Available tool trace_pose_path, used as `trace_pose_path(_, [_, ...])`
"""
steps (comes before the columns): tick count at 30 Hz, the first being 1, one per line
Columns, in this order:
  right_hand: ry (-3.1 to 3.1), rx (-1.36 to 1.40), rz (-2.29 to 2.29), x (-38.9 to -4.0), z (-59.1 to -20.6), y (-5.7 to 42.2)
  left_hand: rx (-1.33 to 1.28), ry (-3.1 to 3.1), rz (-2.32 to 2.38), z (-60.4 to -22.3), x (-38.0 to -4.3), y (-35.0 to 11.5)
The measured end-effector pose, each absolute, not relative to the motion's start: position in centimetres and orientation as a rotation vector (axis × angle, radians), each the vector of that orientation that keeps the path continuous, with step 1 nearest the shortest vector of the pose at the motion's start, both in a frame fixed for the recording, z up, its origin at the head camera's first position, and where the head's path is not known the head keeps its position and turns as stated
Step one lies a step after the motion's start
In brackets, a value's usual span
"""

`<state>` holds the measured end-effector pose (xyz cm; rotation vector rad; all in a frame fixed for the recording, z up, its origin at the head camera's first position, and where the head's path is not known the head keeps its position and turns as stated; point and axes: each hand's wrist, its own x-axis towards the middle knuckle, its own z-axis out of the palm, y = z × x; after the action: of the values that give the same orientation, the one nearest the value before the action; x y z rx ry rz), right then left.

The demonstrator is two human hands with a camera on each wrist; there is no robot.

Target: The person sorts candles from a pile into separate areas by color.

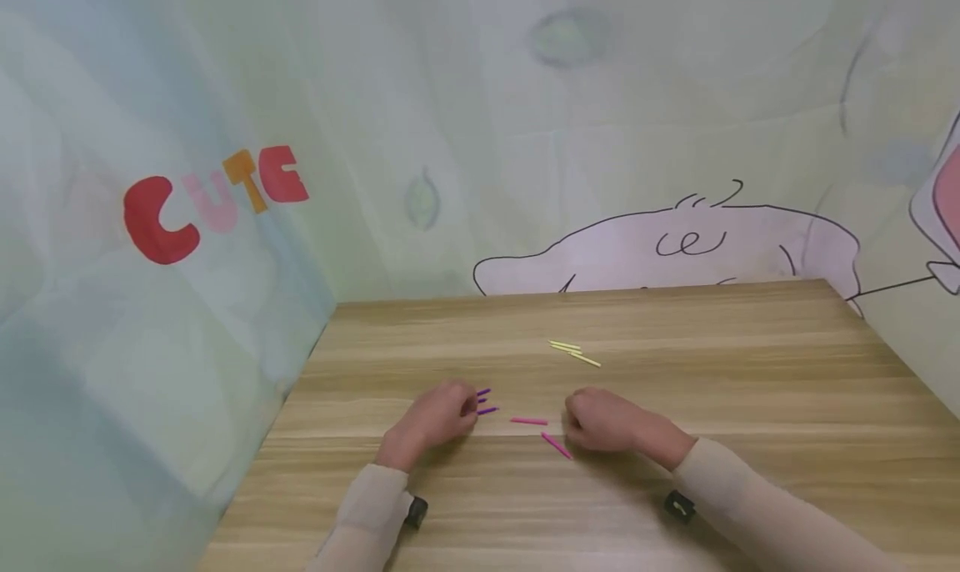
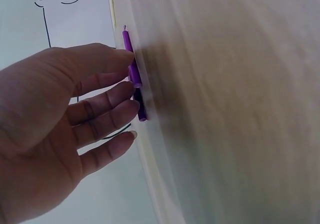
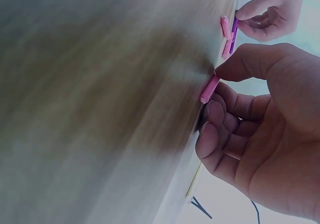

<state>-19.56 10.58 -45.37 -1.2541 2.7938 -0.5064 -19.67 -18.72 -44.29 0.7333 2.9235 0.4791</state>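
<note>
At lower centre, fingers curled, the left hand [image 1: 446, 409] pinches a purple stick [image 3: 234, 30], the right hand [image 1: 603, 420] a pink stick [image 3: 210, 89], presumably because they're thin.

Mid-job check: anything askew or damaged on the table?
No damage shows. One yellow stick slants away from the other two yellow sticks, and the nearer loose pink stick lies angled to the farther pink stick.

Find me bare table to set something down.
The table is bare right of the yellow sticks, from right sleeve to far edge; left of the left grip; and between right sleeve and left sleeve, nearer than the pink sticks. Crowded: between left grip and right grip, where pink and purple sticks lie.
</note>
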Motion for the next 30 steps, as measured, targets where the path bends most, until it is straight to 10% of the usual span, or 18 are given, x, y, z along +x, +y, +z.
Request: trace_pose_path(30, [2.793,-1.265,-0.514,-19.7,-45.8,10.6,0.984,2.877,0.351,-42.8,-20.0,-13.0])
